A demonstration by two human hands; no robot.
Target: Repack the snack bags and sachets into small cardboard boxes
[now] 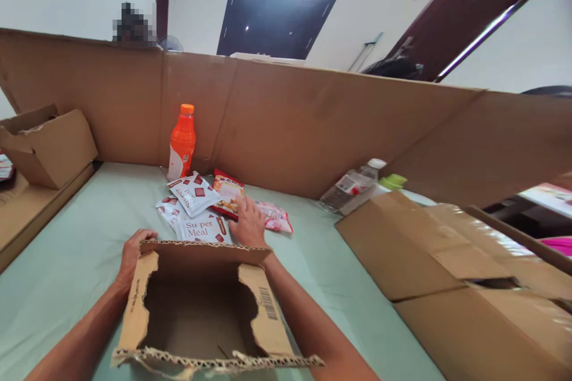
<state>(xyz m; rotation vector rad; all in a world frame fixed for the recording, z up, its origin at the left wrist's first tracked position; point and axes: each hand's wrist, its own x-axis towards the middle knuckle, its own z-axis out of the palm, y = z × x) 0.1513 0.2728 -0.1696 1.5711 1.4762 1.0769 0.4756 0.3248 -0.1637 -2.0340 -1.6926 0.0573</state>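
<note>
An open cardboard box (196, 309) with torn, ragged edges sits in front of me, and its inside looks bare. At its far left corner, my left hand (134, 256) is closed round the edge. My right hand (249, 220) reaches past the box's right side, fingers stretched out and at the edge of a red snack packet (229, 189). Partly behind that hand lies a pink-and-white packet (279, 218). To its left are several white "Super Meal" sachets (195, 193), loosely piled and overlapping. An orange bottle (183, 140) stands upright behind them.
A tall cardboard wall (313, 119) bounds the far side of the green cloth (322, 274). Stacked cardboard boxes (424, 250) line the right, with a clear plastic bottle (353, 187) and a green-capped item (393, 181) behind. Another open box (58, 149) stands left.
</note>
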